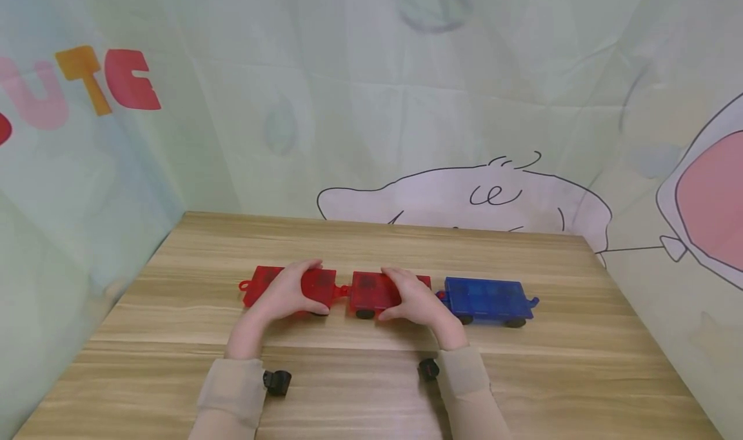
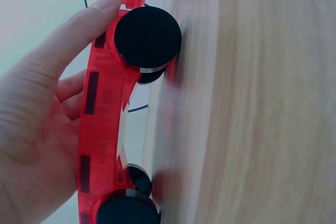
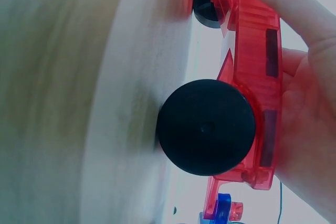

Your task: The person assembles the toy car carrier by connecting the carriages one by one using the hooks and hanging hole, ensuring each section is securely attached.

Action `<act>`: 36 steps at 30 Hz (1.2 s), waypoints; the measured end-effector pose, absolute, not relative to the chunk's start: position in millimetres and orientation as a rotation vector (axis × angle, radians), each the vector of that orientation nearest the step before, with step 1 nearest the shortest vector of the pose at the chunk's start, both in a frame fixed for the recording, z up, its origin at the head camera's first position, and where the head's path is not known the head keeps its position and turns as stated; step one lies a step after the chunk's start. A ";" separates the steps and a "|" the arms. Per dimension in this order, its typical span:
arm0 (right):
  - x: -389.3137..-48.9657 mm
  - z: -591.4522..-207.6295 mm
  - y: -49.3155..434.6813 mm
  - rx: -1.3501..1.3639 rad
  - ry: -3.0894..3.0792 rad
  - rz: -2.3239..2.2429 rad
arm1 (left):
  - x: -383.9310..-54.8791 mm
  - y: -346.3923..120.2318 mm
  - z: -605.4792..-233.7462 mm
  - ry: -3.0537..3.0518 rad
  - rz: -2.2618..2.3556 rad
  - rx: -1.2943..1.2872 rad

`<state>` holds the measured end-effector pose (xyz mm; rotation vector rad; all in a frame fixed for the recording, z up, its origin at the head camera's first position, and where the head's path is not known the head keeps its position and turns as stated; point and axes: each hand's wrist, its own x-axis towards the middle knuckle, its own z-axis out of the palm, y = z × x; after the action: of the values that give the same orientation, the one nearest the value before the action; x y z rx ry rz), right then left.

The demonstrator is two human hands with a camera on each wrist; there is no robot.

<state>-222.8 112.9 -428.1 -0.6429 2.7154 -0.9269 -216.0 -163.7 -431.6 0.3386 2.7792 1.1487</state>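
Three toy train cars on black wheels stand in a row on the wooden table. My left hand [image 1: 287, 293] spans the left red car [image 1: 322, 284] from above, its thumb along the near side and its fingers on the far side. In the left wrist view the thumb tip lies at the coupling end of this car [image 2: 100, 124]. My right hand [image 1: 415, 298] holds the middle red car [image 1: 364, 290] the same way; its wheel [image 3: 206, 127] looms large in the right wrist view. A red coupling [image 1: 342, 291] joins the red cars. The blue car [image 1: 486, 297] is hooked to the middle one.
The wood-grain table [image 1: 360, 382] extends in front of the cars, and its far edge meets a pale printed curtain [image 1: 255, 137]. Black wrist cameras [image 1: 277, 382] sit on beige bands at both wrists. The blue car's free hook [image 1: 533, 302] points right.
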 end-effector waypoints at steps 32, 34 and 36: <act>-218.6 -404.8 118.4 -0.777 2.747 -0.902 | -214.4 -164.9 -417.6 2.821 1.024 0.414; -216.5 -399.4 119.4 -0.760 2.764 -0.904 | -213.4 -163.8 -413.9 2.828 1.019 0.423; -213.9 -393.1 121.7 -0.733 2.793 -0.905 | -212.0 -162.6 -409.8 2.833 1.018 0.434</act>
<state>-213.9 121.7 -393.1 -0.7331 2.7930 -0.9053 -212.0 -162.6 -409.8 0.4336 2.8332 1.0177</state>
